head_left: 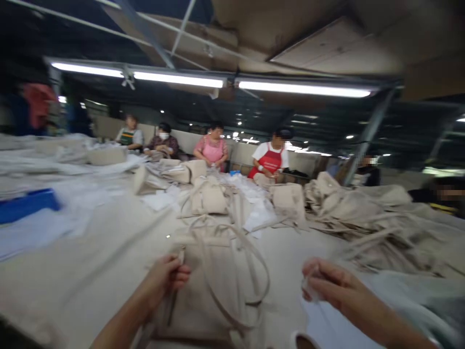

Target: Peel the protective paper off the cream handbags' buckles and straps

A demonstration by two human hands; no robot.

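A beige bag (214,291) with long looped straps lies on the pale table directly in front of me. Over its left edge is my left hand (172,272), its fingers closed in a pinch near a small metallic piece (182,253) at the bag's upper left. To the right of the bag, my right hand (327,281) is closed on a small piece of clear, crumpled plastic (315,285). White sheet material (327,322) lies below that hand. Motion blur softens the details of both hands.
Beige bags (209,196) and white wrapping (254,203) are heaped across the table (109,252). A larger pile of bags (381,218) lies right, a blue item (29,206) left. Several people, one in a red apron (269,162), are at the far side.
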